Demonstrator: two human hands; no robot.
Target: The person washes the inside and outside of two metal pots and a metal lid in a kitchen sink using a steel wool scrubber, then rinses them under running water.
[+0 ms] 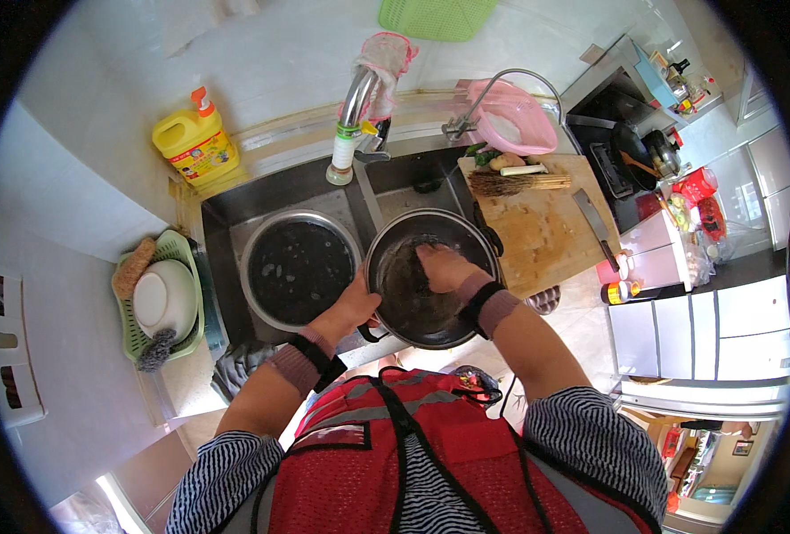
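Observation:
A dark two-handled pot (395, 267) is tilted over the front of the right sink bowl. My left hand (355, 306) grips its rim on the left side, close to a black loop handle (368, 333). Inside the pot, my right hand (445, 267) reaches down with bent fingers against the wet inner wall. Whether those fingers hold anything is hidden. A round metal basin (301, 215) of dark liquid with a few bubbles stands in the left bowl of the double sink (220, 247). Above the sink hangs a chrome faucet (355, 100) with a cloth (385, 60) draped over it.
To the right, a wooden cutting board (535, 233) holds a cleaver (595, 227), a bundled brush (501, 182) and vegetables (507, 160). Behind it leans a pink basket (511, 120). A yellow detergent jug (198, 147) and a green basket (198, 287) with a white bowl (168, 300) stand left.

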